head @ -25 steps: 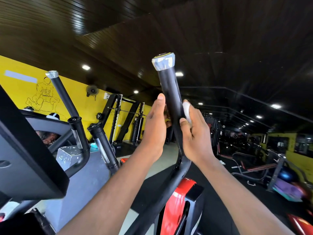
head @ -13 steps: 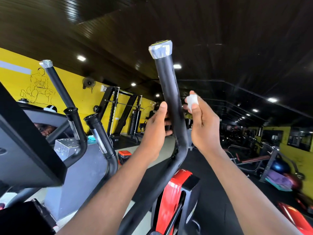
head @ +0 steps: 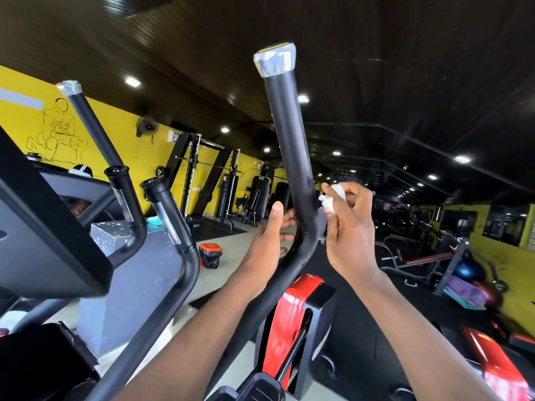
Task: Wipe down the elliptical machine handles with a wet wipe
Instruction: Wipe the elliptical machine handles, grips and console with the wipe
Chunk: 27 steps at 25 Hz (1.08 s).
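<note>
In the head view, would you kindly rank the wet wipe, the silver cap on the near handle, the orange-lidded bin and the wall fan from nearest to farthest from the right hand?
1. Wet wipe: pinched in the right hand itself.
2. Silver cap: atop the near handle, above and left.
3. Orange-lidded bin: on the floor, past the left hand.
4. Wall fan: on the yellow wall, far left.
</note>
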### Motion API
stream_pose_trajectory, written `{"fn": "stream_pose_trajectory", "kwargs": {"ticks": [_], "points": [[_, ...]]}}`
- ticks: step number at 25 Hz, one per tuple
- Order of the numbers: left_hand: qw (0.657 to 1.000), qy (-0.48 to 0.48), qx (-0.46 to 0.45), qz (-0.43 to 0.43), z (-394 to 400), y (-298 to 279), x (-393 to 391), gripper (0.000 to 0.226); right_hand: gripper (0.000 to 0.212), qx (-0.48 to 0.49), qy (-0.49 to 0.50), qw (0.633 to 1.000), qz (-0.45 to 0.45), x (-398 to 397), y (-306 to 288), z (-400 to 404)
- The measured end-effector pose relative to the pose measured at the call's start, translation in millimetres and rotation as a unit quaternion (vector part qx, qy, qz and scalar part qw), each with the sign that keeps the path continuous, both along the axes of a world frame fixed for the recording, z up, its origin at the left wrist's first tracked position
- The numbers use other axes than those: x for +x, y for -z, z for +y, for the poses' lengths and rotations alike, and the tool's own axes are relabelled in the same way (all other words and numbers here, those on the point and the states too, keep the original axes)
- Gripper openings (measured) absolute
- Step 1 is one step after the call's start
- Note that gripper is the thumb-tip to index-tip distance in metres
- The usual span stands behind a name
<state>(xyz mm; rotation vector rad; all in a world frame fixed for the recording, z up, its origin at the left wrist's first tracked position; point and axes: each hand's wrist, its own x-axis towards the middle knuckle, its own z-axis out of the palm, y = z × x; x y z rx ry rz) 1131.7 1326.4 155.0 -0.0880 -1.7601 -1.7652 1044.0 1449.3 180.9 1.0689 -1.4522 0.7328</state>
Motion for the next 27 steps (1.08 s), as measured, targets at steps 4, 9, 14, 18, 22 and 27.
{"fn": "stream_pose_trajectory", "kwargs": {"ticks": [4, 9, 14, 18, 22, 27], "points": [[1.000, 0.012, 0.012, -0.010, 2.2, 17.3, -2.1, 0.070, 0.043, 0.052, 0.051, 0.990, 0.124, 3.6, 5.7, -7.0], [1.000, -0.004, 0.027, -0.006, -4.3, 25.4, -9.5, 0.072, 0.027, 0.085, 0.080, 0.990, 0.081, -13.5, 45.0, -12.2], [0.998, 0.019, 0.057, 0.010, -8.2, 29.4, -14.0, 0.075, 0.028, 0.123, 0.100, 0.987, -0.007, 8.3, 71.1, -24.6], [0.997, 0.014, 0.074, -0.006, -11.5, 32.1, -13.2, 0.069, 0.023, 0.196, 0.115, 0.971, 0.074, 8.8, 57.2, -19.6], [0.996, 0.008, 0.086, -0.016, -14.9, 38.9, -6.3, 0.067, 0.022, 0.144, 0.177, 0.973, 0.043, -2.6, 49.4, -17.7], [0.992, 0.046, 0.110, -0.043, -26.9, 57.4, 8.4, 0.071, 0.031, 0.099, 0.096, 0.983, -0.124, 38.6, 87.1, -40.6]]}}
